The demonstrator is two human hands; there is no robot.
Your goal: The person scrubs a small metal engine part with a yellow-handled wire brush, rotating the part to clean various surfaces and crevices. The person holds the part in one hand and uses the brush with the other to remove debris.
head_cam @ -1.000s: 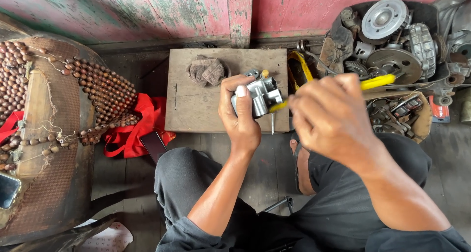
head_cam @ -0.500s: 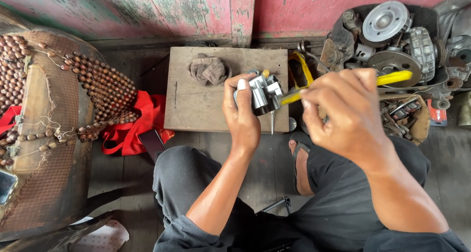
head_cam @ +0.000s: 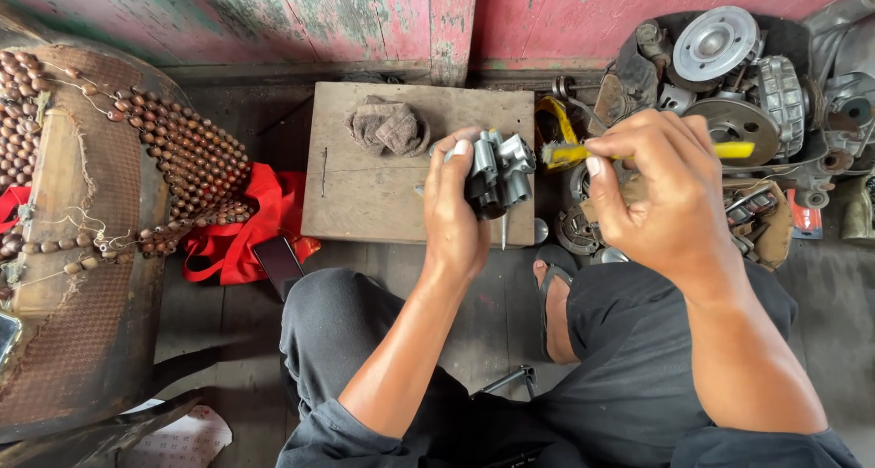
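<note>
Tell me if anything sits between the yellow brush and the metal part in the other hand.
Nothing visible does. The right hand holds the brush with its tip right beside the metal part, which the left hand holds over the wooden block.

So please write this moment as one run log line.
left hand: holds metal part | right hand: yellow brush on part | under: wooden board
</note>
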